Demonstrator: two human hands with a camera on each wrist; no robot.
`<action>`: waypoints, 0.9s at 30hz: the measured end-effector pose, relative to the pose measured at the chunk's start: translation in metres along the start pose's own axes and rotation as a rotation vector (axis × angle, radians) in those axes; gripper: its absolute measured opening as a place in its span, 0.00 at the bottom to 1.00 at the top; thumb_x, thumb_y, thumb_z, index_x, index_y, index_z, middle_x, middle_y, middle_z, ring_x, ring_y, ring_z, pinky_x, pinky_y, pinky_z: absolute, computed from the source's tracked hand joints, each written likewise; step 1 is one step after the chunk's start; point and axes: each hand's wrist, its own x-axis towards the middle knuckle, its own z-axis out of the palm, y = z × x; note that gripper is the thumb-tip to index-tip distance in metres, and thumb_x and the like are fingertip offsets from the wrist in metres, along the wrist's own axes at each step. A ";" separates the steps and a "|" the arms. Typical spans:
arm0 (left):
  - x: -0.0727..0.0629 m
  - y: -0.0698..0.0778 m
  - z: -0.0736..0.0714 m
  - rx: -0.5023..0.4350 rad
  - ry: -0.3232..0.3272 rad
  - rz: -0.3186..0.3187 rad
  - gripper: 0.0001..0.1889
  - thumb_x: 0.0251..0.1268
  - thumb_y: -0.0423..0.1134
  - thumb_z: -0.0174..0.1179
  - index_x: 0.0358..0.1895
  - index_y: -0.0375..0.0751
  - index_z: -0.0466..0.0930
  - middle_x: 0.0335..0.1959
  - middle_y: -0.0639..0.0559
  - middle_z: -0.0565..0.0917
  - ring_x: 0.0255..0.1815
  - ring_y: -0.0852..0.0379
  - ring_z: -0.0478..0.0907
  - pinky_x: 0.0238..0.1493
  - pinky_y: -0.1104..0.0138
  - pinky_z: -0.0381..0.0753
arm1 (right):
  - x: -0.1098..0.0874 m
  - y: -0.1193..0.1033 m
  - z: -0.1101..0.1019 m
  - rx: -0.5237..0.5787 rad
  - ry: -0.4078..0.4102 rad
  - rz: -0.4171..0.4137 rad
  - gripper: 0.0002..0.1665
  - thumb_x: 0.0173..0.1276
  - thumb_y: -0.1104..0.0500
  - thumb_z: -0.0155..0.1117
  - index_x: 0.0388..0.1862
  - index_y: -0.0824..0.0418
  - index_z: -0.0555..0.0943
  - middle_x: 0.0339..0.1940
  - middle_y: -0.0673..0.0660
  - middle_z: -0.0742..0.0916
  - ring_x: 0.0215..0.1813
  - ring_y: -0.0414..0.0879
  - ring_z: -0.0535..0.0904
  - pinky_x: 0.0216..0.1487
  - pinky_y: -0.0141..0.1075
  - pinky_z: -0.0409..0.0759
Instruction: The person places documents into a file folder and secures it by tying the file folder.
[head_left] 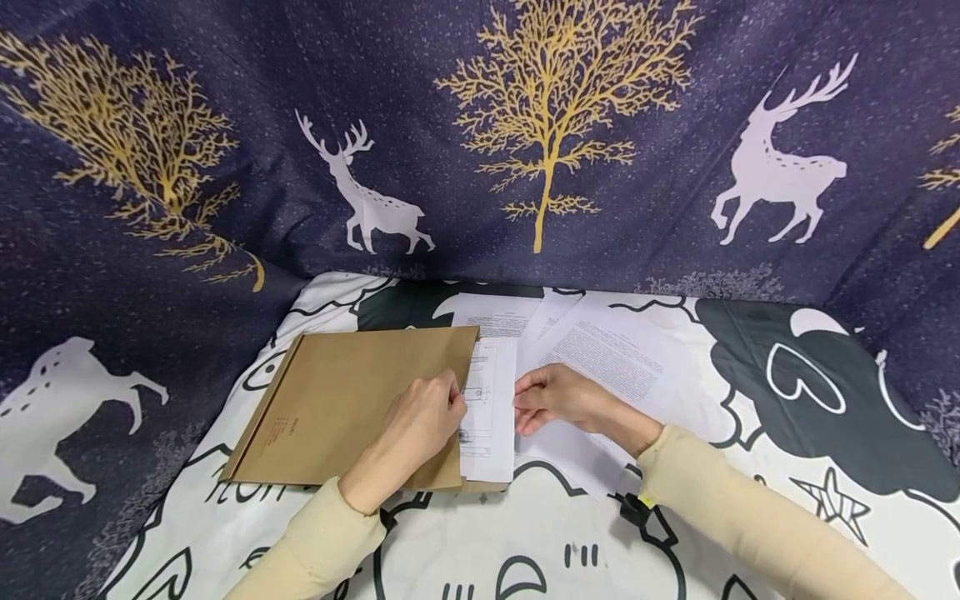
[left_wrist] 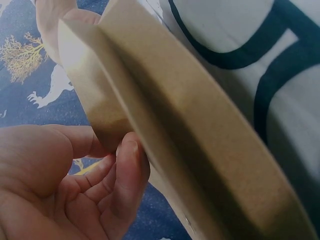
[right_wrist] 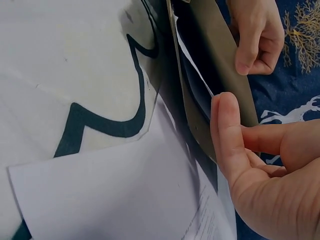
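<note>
A brown paper envelope (head_left: 360, 392) lies with its open side to the right, and white printed sheets (head_left: 487, 417) stick out of it. My left hand (head_left: 423, 412) pinches the upper layer's edge between thumb and fingers; the left wrist view shows this brown edge (left_wrist: 105, 120) lifted. At the outer edge of the sheets, the fingertips of my right hand (head_left: 558, 400) touch the paper. In the right wrist view, extended fingers (right_wrist: 230, 115) stand at the envelope's mouth, where a white paper edge (right_wrist: 192, 57) shows inside.
More printed sheets (head_left: 611, 350) lie spread to the right of and behind the envelope. A small black object (head_left: 634, 510) sits below my right forearm. Beneath everything is a patterned white cloth (head_left: 570, 533), and a dark blue curtain (head_left: 480, 225) hangs behind it.
</note>
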 end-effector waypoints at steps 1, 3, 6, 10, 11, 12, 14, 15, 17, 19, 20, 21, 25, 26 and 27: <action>0.000 0.000 0.000 0.000 0.002 0.002 0.08 0.64 0.28 0.61 0.29 0.40 0.74 0.17 0.54 0.72 0.17 0.57 0.69 0.18 0.67 0.65 | 0.001 0.000 0.001 0.002 -0.001 0.001 0.11 0.74 0.73 0.57 0.52 0.79 0.76 0.34 0.66 0.86 0.32 0.51 0.87 0.42 0.42 0.87; 0.000 0.000 0.000 0.000 0.005 0.004 0.08 0.64 0.28 0.61 0.29 0.40 0.74 0.17 0.54 0.72 0.18 0.57 0.69 0.18 0.67 0.65 | 0.003 0.000 0.002 0.006 -0.002 0.001 0.11 0.74 0.73 0.57 0.52 0.79 0.76 0.33 0.66 0.86 0.32 0.51 0.87 0.41 0.42 0.87; 0.000 0.000 0.000 0.000 0.008 0.005 0.08 0.64 0.28 0.62 0.29 0.40 0.75 0.18 0.54 0.72 0.18 0.57 0.69 0.18 0.66 0.66 | 0.005 0.000 0.003 0.012 -0.002 0.005 0.11 0.74 0.73 0.57 0.52 0.78 0.76 0.33 0.65 0.86 0.32 0.50 0.87 0.41 0.41 0.87; 0.000 0.000 0.000 0.002 0.008 0.004 0.08 0.64 0.28 0.62 0.29 0.40 0.75 0.18 0.54 0.72 0.18 0.57 0.70 0.19 0.66 0.66 | 0.008 0.001 0.005 0.018 0.000 0.013 0.11 0.73 0.74 0.57 0.52 0.78 0.77 0.34 0.66 0.86 0.32 0.50 0.87 0.41 0.41 0.87; 0.000 0.000 0.000 0.002 0.007 0.003 0.08 0.64 0.29 0.62 0.29 0.40 0.75 0.18 0.54 0.72 0.18 0.57 0.70 0.19 0.66 0.66 | 0.008 0.001 0.005 0.019 0.001 0.016 0.11 0.73 0.74 0.58 0.52 0.78 0.77 0.34 0.66 0.86 0.31 0.50 0.87 0.41 0.41 0.87; 0.000 0.000 0.000 0.003 0.008 0.002 0.08 0.64 0.29 0.62 0.29 0.41 0.75 0.18 0.54 0.72 0.18 0.57 0.70 0.19 0.66 0.67 | 0.009 0.001 0.006 0.022 0.004 0.019 0.11 0.73 0.74 0.58 0.52 0.78 0.77 0.34 0.66 0.87 0.31 0.51 0.87 0.41 0.41 0.87; 0.000 0.000 0.001 0.003 0.009 0.001 0.08 0.64 0.29 0.63 0.29 0.41 0.75 0.18 0.54 0.72 0.18 0.57 0.70 0.19 0.66 0.67 | 0.009 0.001 0.008 0.020 0.008 0.021 0.11 0.73 0.73 0.58 0.52 0.78 0.77 0.34 0.66 0.87 0.31 0.50 0.87 0.41 0.42 0.87; 0.000 0.000 0.001 0.002 0.009 0.000 0.08 0.64 0.29 0.63 0.29 0.41 0.75 0.18 0.54 0.72 0.19 0.57 0.70 0.19 0.66 0.67 | 0.010 0.001 0.008 0.021 0.011 0.023 0.11 0.73 0.73 0.58 0.52 0.78 0.77 0.34 0.65 0.87 0.31 0.50 0.87 0.41 0.41 0.87; 0.000 0.000 0.001 0.002 0.007 -0.004 0.08 0.64 0.29 0.63 0.29 0.41 0.75 0.18 0.54 0.73 0.19 0.57 0.70 0.19 0.66 0.68 | 0.010 0.000 0.010 0.014 0.010 0.020 0.12 0.73 0.73 0.58 0.52 0.78 0.77 0.33 0.65 0.87 0.31 0.50 0.87 0.41 0.42 0.87; 0.001 0.000 0.001 0.002 0.007 -0.005 0.08 0.64 0.29 0.63 0.29 0.41 0.75 0.18 0.54 0.73 0.19 0.57 0.70 0.20 0.65 0.68 | 0.011 0.001 0.011 0.007 0.006 0.017 0.11 0.73 0.73 0.59 0.52 0.78 0.78 0.33 0.65 0.87 0.30 0.50 0.87 0.41 0.42 0.88; 0.001 0.000 0.001 0.002 0.007 -0.004 0.08 0.64 0.29 0.63 0.29 0.41 0.75 0.18 0.54 0.73 0.19 0.57 0.71 0.20 0.65 0.68 | 0.012 0.001 0.012 0.003 0.002 0.014 0.11 0.73 0.73 0.59 0.51 0.78 0.78 0.33 0.65 0.86 0.30 0.49 0.87 0.41 0.42 0.88; 0.001 0.000 0.000 0.003 0.007 -0.004 0.08 0.64 0.29 0.63 0.29 0.41 0.75 0.18 0.54 0.73 0.19 0.57 0.71 0.20 0.65 0.68 | 0.012 0.001 0.012 0.000 -0.002 0.013 0.10 0.73 0.73 0.59 0.51 0.78 0.78 0.33 0.64 0.86 0.30 0.49 0.87 0.40 0.42 0.88; 0.000 0.000 -0.001 0.004 0.012 -0.001 0.08 0.64 0.29 0.63 0.29 0.41 0.75 0.18 0.54 0.73 0.19 0.56 0.71 0.19 0.65 0.69 | 0.016 0.001 0.016 -0.001 -0.004 0.015 0.09 0.73 0.73 0.58 0.49 0.77 0.78 0.33 0.63 0.86 0.30 0.49 0.87 0.39 0.41 0.87; 0.000 0.000 -0.001 0.003 0.012 -0.001 0.08 0.64 0.29 0.63 0.29 0.41 0.75 0.18 0.54 0.73 0.19 0.57 0.71 0.19 0.65 0.69 | 0.016 0.000 0.017 0.003 -0.002 0.018 0.08 0.74 0.73 0.58 0.49 0.77 0.78 0.33 0.63 0.86 0.30 0.49 0.87 0.38 0.40 0.87; 0.000 0.000 -0.001 0.002 0.011 -0.003 0.08 0.64 0.29 0.63 0.29 0.41 0.75 0.18 0.54 0.73 0.18 0.57 0.71 0.19 0.65 0.68 | 0.017 0.000 0.018 0.009 0.001 0.022 0.08 0.74 0.73 0.58 0.48 0.76 0.78 0.32 0.63 0.86 0.29 0.49 0.87 0.38 0.40 0.87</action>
